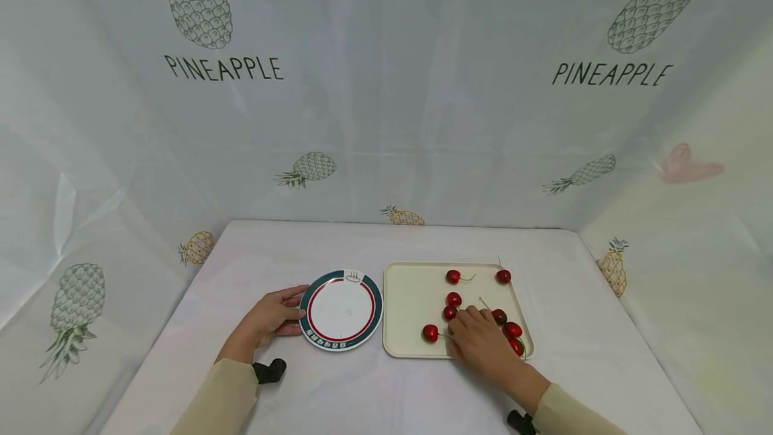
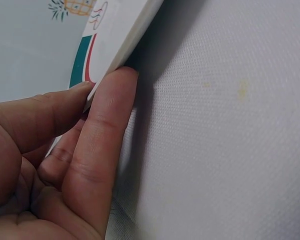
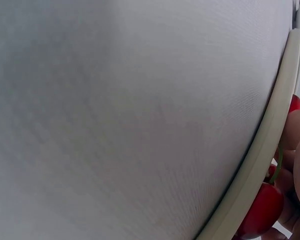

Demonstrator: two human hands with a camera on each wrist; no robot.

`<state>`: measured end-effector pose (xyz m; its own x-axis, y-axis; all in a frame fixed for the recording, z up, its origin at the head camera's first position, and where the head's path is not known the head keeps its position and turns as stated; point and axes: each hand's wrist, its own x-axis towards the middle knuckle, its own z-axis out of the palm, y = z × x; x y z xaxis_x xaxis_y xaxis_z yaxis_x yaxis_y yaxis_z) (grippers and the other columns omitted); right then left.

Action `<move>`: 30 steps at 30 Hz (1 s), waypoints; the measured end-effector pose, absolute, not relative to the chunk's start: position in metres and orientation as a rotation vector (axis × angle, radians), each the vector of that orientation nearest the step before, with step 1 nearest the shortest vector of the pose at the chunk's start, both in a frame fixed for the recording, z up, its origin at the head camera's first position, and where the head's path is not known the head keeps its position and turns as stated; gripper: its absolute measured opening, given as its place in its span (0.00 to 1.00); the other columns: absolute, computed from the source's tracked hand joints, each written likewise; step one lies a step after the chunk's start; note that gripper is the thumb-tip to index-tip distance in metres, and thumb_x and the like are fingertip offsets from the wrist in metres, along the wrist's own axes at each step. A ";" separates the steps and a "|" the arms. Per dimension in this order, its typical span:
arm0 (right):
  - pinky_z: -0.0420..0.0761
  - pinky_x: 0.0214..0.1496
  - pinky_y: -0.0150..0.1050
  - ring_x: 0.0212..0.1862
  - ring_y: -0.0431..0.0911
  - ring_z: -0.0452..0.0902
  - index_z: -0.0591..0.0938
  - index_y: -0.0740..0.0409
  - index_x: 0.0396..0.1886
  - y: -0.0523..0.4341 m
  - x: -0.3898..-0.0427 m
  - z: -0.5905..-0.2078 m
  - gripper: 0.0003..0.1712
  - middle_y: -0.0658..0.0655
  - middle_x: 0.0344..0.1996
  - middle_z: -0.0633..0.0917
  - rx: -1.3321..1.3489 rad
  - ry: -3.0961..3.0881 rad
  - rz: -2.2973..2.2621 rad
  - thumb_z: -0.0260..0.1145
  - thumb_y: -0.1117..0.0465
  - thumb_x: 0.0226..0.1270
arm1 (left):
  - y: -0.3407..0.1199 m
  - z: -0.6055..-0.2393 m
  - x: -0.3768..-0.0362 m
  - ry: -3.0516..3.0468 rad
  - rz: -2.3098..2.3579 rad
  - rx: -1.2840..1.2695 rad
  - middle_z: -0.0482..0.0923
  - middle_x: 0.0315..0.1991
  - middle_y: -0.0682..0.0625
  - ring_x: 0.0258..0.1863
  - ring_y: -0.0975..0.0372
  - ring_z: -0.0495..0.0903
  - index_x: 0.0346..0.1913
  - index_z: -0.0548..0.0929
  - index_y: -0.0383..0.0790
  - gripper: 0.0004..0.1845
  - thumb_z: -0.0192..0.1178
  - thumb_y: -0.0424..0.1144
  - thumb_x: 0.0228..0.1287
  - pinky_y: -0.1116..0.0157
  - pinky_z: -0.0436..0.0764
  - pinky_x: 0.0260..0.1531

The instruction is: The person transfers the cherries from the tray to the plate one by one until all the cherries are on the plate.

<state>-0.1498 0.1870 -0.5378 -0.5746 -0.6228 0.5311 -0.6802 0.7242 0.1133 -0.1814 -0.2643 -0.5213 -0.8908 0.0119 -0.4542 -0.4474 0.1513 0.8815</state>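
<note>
A round white plate (image 1: 341, 311) with a green rim band and a red ring lies on the table at the left. My left hand (image 1: 274, 317) pinches its left edge, thumb on top and fingers underneath; the left wrist view shows that edge tilted up in the grip. To the right, my right hand (image 1: 483, 344) reaches over the front of a cream rectangular tray (image 1: 410, 287), fingers bent down among red cherries (image 1: 431, 333). A large cherry (image 3: 262, 212) and a green stem show close by those fingers. Whether the fingertips hold a cherry I cannot tell.
Several more cherries lie in the tray: one at the back (image 1: 453, 276), one at the back right corner (image 1: 503, 276), and a cluster along the right side (image 1: 512, 329). A white cloth covers the table (image 1: 326, 395). Pineapple-printed sheets (image 1: 386, 86) hang behind and at both sides.
</note>
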 end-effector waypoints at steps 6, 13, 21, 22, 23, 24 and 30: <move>0.62 0.34 0.35 0.33 0.44 0.67 0.78 0.50 0.27 0.184 -0.152 -0.540 0.14 0.46 0.26 0.76 0.984 -2.373 0.129 0.78 0.62 0.51 | -0.265 -0.520 -0.181 2.085 1.791 -0.420 0.72 0.71 0.34 0.41 0.56 0.89 0.78 0.71 0.43 0.35 0.64 0.23 0.70 0.55 0.93 0.42; 0.62 0.35 0.34 0.34 0.43 0.67 0.79 0.50 0.29 0.181 -0.152 -0.539 0.13 0.46 0.27 0.77 0.969 -2.425 0.109 0.79 0.62 0.55 | -0.264 -0.519 -0.181 2.089 1.791 -0.424 0.73 0.69 0.35 0.41 0.56 0.89 0.78 0.72 0.43 0.35 0.64 0.23 0.70 0.55 0.93 0.41; 0.68 0.36 0.37 0.36 0.46 0.69 0.79 0.53 0.32 0.171 -0.161 -0.524 0.09 0.49 0.30 0.77 0.954 -2.477 0.045 0.74 0.63 0.63 | -0.265 -0.521 -0.181 2.094 1.789 -0.441 0.74 0.68 0.35 0.39 0.56 0.89 0.78 0.72 0.44 0.35 0.63 0.22 0.70 0.55 0.93 0.41; 0.68 0.36 0.37 0.35 0.45 0.68 0.79 0.53 0.32 0.170 -0.163 -0.522 0.10 0.49 0.29 0.76 0.954 -2.469 0.046 0.74 0.63 0.62 | -0.265 -0.521 -0.181 2.094 1.793 -0.441 0.75 0.68 0.35 0.39 0.56 0.89 0.78 0.72 0.44 0.35 0.63 0.22 0.70 0.55 0.93 0.40; 0.68 0.36 0.36 0.35 0.45 0.67 0.78 0.53 0.31 0.169 -0.165 -0.520 0.11 0.49 0.28 0.76 0.956 -2.460 0.042 0.75 0.62 0.62 | -0.265 -0.521 -0.181 2.095 1.794 -0.433 0.75 0.68 0.35 0.39 0.56 0.89 0.78 0.72 0.43 0.35 0.63 0.22 0.70 0.55 0.93 0.40; 0.67 0.36 0.36 0.34 0.45 0.67 0.78 0.52 0.31 0.167 -0.167 -0.517 0.11 0.49 0.28 0.76 0.958 -2.454 0.040 0.75 0.62 0.62 | -0.265 -0.521 -0.180 2.096 1.793 -0.427 0.75 0.68 0.35 0.39 0.56 0.89 0.78 0.72 0.43 0.35 0.63 0.22 0.70 0.54 0.93 0.41; 0.63 0.36 0.35 0.35 0.45 0.65 0.78 0.53 0.31 0.157 -0.180 -0.510 0.12 0.49 0.28 0.75 0.993 -2.431 0.019 0.76 0.59 0.64 | -0.264 -0.522 -0.181 2.098 1.785 -0.431 0.74 0.70 0.34 0.40 0.56 0.89 0.78 0.72 0.43 0.35 0.63 0.22 0.70 0.54 0.93 0.41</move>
